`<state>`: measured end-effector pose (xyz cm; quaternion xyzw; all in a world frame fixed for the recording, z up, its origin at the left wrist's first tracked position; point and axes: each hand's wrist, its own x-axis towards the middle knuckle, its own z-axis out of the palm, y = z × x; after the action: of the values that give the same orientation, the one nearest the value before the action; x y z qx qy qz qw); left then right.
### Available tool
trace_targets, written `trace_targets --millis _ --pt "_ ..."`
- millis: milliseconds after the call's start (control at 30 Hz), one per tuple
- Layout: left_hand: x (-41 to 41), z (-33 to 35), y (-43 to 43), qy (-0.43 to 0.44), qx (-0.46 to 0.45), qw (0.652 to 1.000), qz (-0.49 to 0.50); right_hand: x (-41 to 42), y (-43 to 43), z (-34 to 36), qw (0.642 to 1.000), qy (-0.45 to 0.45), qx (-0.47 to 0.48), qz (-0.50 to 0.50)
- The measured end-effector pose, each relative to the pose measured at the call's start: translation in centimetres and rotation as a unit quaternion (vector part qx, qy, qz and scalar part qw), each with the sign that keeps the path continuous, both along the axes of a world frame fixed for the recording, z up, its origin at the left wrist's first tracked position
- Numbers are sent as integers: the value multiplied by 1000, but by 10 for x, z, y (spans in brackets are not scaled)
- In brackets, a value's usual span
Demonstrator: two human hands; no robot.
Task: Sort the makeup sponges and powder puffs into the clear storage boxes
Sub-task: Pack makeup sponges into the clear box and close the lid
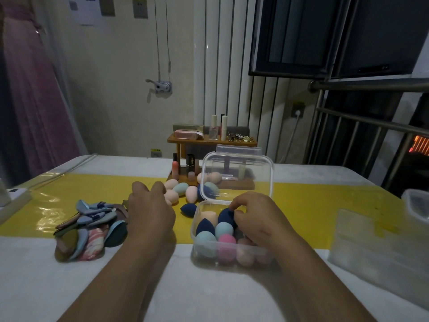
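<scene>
Clear storage box (193, 225) sits nearest, stocked with sponges in navy, teal, pink and peach. Right hand (255, 220) is over its far right part, fingertips pinching a navy sponge (223, 216) inside. Powder puffs (90, 228) lie heaped just left of the left hand (149, 211), whose fingers curl at the loose sponges (181, 188) beyond; its grip cannot be determined. Box lid (236, 168) stands open behind.

Wooden shelf (209, 142) holding cosmetic bottles (213, 127); yellow mat (313, 201); power strip (16, 194).
</scene>
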<state>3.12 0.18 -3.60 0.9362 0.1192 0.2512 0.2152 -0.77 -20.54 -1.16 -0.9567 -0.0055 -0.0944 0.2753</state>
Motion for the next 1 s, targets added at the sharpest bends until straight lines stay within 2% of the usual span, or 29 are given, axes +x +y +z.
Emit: trace_targets --millis 100,200,300,367,433,600,767,833,900,1000 --pt "-5 5 -6 -82 -88 989 -83 -1 -2 0 999 -6 36 -2" --pt "-10 10 -13 -123 -185 952 -213 -1 -7 1 993 -43 109 12" --pt "-18 12 -21 -93 -227 916 -318 -1 -10 1 977 -85 186 64" --pt "-24 14 -28 -59 -242 901 -354 -1 -12 0 970 -92 200 102" --pt "-28 14 -34 -40 -252 896 -363 0 -12 -1 969 -90 195 120" --pt "-29 12 -39 -34 -224 910 -347 4 -12 -3 976 -97 150 127" --pt "-27 8 -39 -27 -266 895 -357 0 -11 -2 980 -112 102 125" --pt "-21 4 -38 -25 -265 907 -326 1 -14 -2 976 -123 156 92" --pt "-16 1 -39 24 -277 922 -270 1 -18 0 965 -118 226 66" --pt "-14 0 -41 99 -359 897 -238 2 -21 3 948 -116 289 65"
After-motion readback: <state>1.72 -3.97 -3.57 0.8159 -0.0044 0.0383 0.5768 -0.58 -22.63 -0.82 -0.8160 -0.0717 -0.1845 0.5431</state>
